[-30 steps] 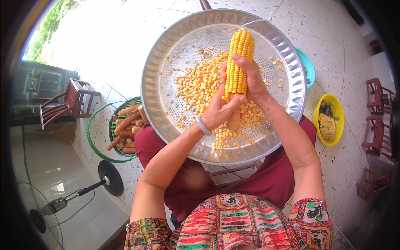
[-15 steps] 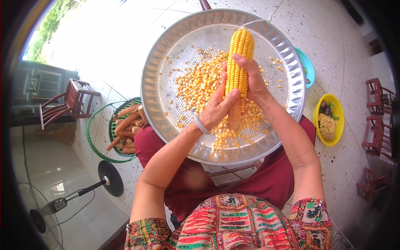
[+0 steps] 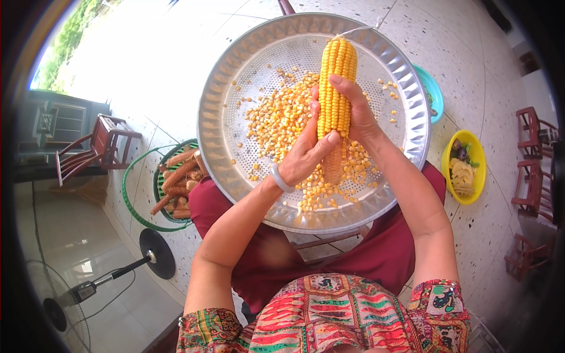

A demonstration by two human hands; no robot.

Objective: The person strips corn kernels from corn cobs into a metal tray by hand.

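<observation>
A yellow ear of corn [image 3: 338, 65] is held upright between my two hands, over a wide round metal tray [image 3: 218, 82] with a perforated bottom. Its lower end is stripped to bare cob; the upper part still carries full rows of kernels. My right hand [image 3: 358, 112] wraps the ear from the right, thumb lying across its front. From the left, my left hand [image 3: 306, 152] closes on the lower part, its thumb at the border between kernels and bare cob. Loose corn kernels [image 3: 276, 117] lie heaped in the tray, which rests across my knees.
A green basket [image 3: 158, 182] of stripped cobs stands on the floor at left, near a floor fan [image 3: 156, 254]. A yellow bowl [image 3: 481, 170] of food and a turquoise bowl [image 3: 436, 100] sit at right. Wooden chairs [image 3: 109, 141] stand farther out.
My left thumb has shifted slightly down along the ear. The ear and tray sit a touch further left; both hands keep their hold.
</observation>
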